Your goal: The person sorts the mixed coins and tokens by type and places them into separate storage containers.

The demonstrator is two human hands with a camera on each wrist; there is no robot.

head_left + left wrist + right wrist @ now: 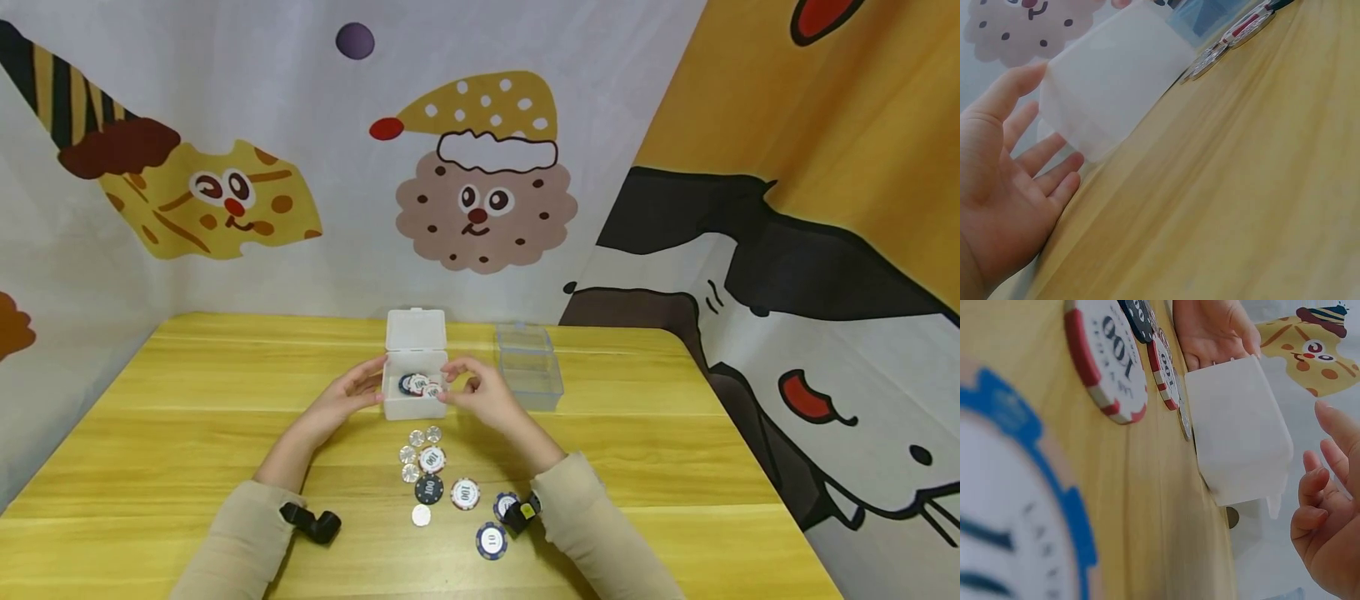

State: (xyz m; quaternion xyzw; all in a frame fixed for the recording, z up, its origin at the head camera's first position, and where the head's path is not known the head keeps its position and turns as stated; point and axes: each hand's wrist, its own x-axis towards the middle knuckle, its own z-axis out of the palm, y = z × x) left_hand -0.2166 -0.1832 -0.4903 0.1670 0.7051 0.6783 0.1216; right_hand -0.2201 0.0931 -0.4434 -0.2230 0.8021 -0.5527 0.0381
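A small white plastic box (pixel 414 408) stands on the table with its lid (pixel 416 330) up at the back. Several poker chips (pixel 417 384) lie inside it, white and dark ones overlapping. My left hand (pixel 341 398) is at the box's left side, fingers spread, thumb and fingertips touching the wall (pixel 1110 81). On the other side, my right hand (pixel 483 392) is by the right rim; its fingers are loosely bent and the right wrist view shows nothing in them. That view has the hand (pixel 1332 512) a little apart from the box.
In front of the box lie several silver coin-like discs (pixel 416 437), white-and-red 100 chips (pixel 465 494), a black chip (pixel 429 489), a plain white disc (pixel 422 516) and blue chips (pixel 492 541), one partly under the right wrist camera. A clear bluish box (pixel 551 387) stands at right. A printed curtain hangs behind.
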